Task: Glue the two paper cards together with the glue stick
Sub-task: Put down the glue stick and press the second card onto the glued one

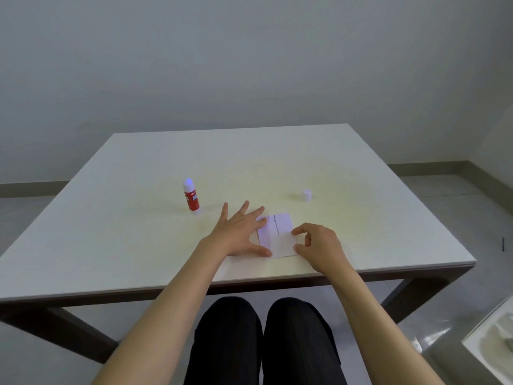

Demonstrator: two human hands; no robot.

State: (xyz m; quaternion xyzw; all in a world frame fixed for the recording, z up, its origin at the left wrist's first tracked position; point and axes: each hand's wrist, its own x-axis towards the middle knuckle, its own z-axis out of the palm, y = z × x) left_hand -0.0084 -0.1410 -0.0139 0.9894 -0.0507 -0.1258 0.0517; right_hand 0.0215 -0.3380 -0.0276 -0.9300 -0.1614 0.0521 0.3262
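Observation:
A white paper card [278,235] with a line of small print lies flat near the table's front edge; whether a second card sits under it I cannot tell. My left hand [241,232] lies flat with fingers spread, its thumb and fingertips on the card's left edge. My right hand [319,245] rests at the card's right edge, with thumb and forefinger curled and touching the paper. The glue stick [191,197], red with a white top and purple tip, stands uncapped to the left behind my left hand. Its white cap [306,195] stands to the right.
The white table [111,245] has a dark frame and legs. My knees in dark trousers show under its front edge. A pale object sits on the floor at the lower right [494,340]. A grey wall stands behind the table.

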